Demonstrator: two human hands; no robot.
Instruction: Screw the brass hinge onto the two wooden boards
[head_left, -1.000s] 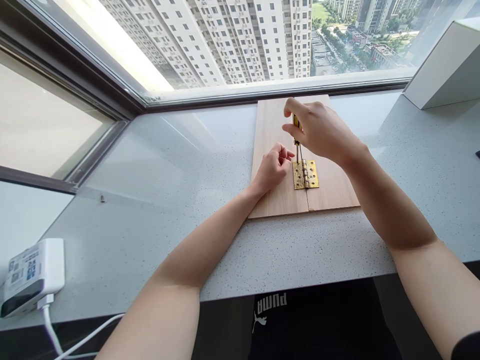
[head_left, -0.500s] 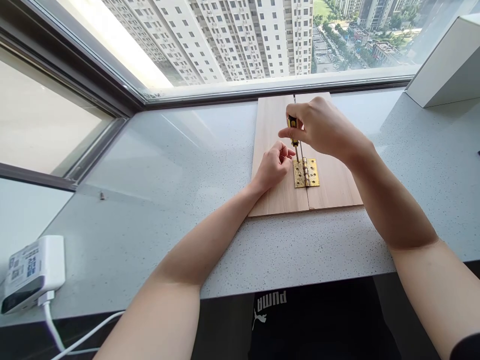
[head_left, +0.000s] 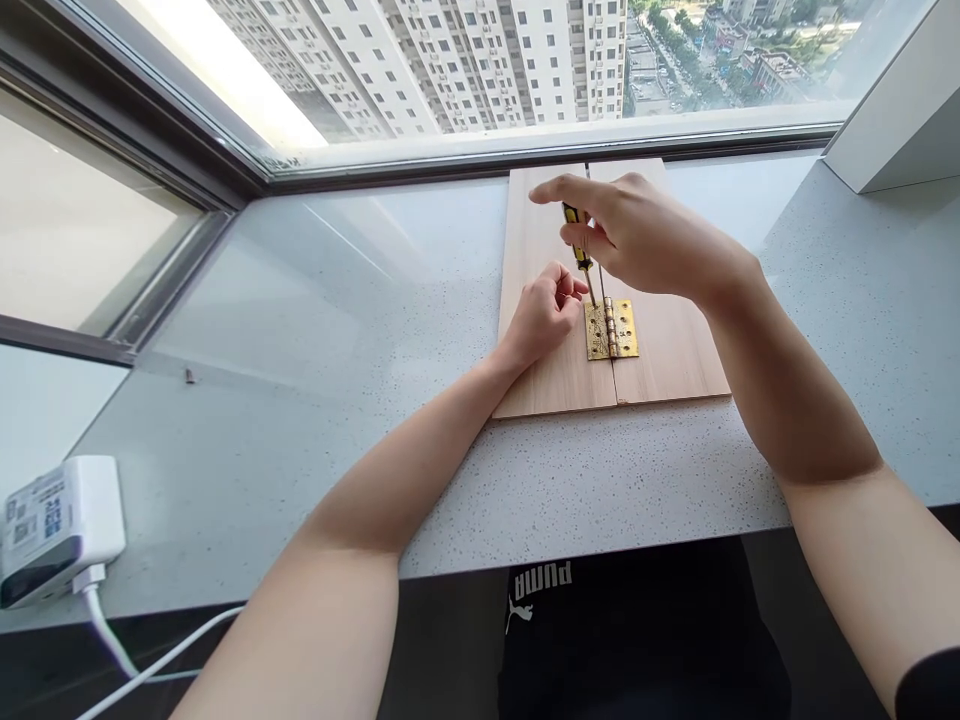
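Speckled sill (head_left: 337, 330), wooden boards (head_left: 559, 385), white charger (head_left: 52, 525)

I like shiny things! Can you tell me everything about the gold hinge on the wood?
The hinge looks like shiny gold-coloured metal with a stamped pattern. It has two flat leaves joined by a ribbed barrel. It lies open and flat across the seam between two wooden boards. The screwdriver in the right hand meets its left leaf near the top. The left hand curls beside that leaf.
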